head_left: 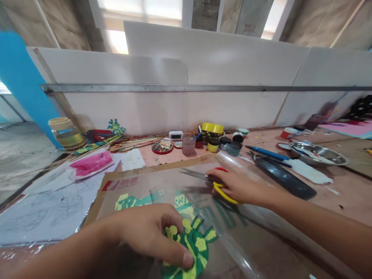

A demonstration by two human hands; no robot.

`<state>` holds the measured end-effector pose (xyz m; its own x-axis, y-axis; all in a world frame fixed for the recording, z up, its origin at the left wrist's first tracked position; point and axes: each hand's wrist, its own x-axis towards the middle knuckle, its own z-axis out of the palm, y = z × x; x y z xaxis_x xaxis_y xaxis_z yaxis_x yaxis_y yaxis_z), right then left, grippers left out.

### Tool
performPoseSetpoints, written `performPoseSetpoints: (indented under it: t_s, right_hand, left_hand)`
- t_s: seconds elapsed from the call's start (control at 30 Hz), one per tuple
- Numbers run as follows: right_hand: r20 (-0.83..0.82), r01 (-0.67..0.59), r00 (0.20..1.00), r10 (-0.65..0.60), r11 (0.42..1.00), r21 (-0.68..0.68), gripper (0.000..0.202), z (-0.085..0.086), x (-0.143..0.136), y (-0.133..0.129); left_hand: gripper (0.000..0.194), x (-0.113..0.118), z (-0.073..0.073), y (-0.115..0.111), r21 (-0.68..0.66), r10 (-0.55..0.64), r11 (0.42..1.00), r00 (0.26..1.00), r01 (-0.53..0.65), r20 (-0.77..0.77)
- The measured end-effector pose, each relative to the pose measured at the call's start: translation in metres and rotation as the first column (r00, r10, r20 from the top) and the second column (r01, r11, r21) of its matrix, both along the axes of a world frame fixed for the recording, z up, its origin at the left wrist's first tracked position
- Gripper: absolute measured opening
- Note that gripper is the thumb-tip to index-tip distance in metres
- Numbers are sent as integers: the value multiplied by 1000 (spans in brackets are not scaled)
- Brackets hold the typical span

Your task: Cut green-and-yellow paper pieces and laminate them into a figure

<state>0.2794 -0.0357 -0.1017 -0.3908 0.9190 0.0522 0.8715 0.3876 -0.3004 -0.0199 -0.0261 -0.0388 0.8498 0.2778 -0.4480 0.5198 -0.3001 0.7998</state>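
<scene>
In front of you, the pinkish table [348, 193] bore a cardboard sheet [162, 167]; to your right lay a metal bowl [328, 162] and a long dark object [286, 178], with a small white device [176, 135] farther back.

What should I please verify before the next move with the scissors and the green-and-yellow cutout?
1. Cutout in hand: ok; the left hand grips the green-and-yellow cutout, its thumb across the front.
2. Scissors in hand: ok; the right hand holds the scissors by the handles.
3. Blades apart from the left hand: ok; a gap shows between them.
4. Blades fully closed: cannot tell; they are blurred.
5. Clear plastic sheet lying flat: not ok; it has raised folds on the right.
6. Whole cutout visible: not ok; the picture's bottom edge cuts it off.
</scene>
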Motion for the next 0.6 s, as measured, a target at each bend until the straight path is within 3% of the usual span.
performPoseSetpoints:
  t_s: [0.1,0.2,0.43,0.6]
  right_hand:
    - [-8,-36,999,36,999,-2,48,-11,1,-7]
    - [-2,3,1000,-3,1000,7,49,-14,11,-11]
    - [21,78,997,-78,997,-24,50,-10,66,-10]
    - [53,207,977,-208,978,17,49,-9,92,1]
  left_hand:
    - [37,3,7,-5,96,220,968,970,-230,107]
    - [38,10,-2,4,231,368,886,912,-403,180]
    - [41,14,-31,32,174,449,859,872,-481,193]
    - [39,14,-45,39,129,556,797,801,-590,223]
